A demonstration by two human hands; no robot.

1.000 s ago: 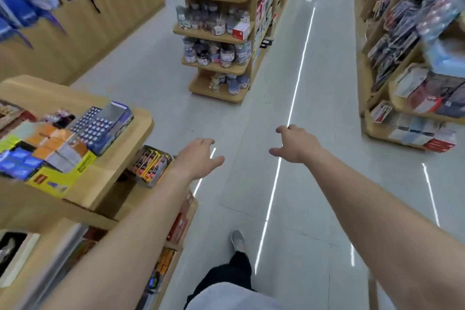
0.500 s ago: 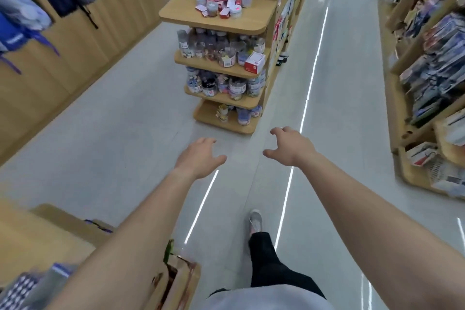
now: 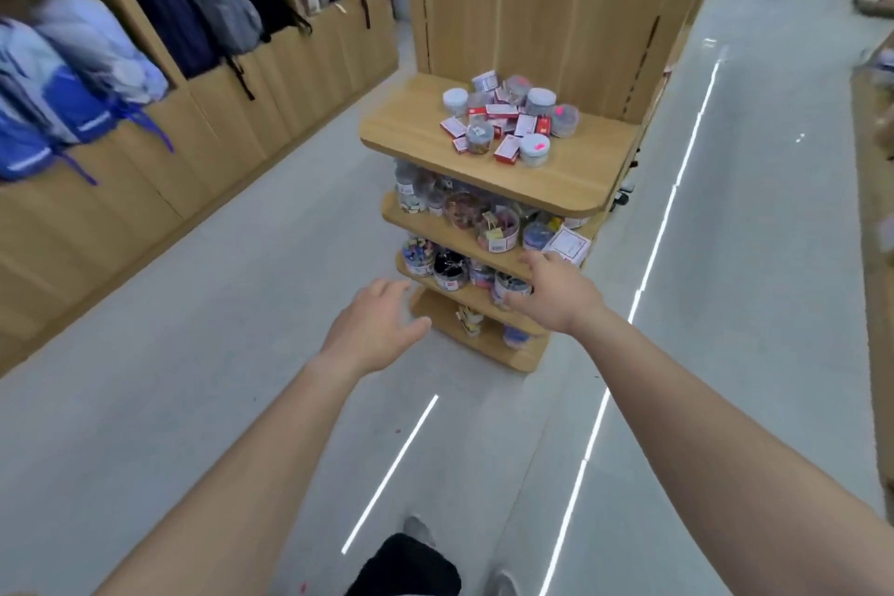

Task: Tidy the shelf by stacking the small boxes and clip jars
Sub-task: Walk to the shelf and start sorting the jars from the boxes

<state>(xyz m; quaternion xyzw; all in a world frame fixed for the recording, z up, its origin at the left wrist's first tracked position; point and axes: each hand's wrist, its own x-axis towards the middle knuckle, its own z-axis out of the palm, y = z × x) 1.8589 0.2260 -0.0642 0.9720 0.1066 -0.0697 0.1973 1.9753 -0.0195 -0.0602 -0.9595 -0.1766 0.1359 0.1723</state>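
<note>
Boxes (image 3: 502,111) and jars (image 3: 534,150) jumbled on top shelf (image 3: 401,121), beyond both empty hands (image 3: 375,334).

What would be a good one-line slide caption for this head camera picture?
Both empty hands, left hand and right hand, reach toward a wooden shelf topped with jumbled small boxes and clip jars.

No text could be read. The labels on the small boxes (image 3: 506,148) and clip jars (image 3: 534,150) were blurred.

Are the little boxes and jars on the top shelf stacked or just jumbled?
Jumbled. The small red-and-white boxes lie at mixed angles among clear jars in one loose heap on the top shelf; no neat stacks show.
</note>
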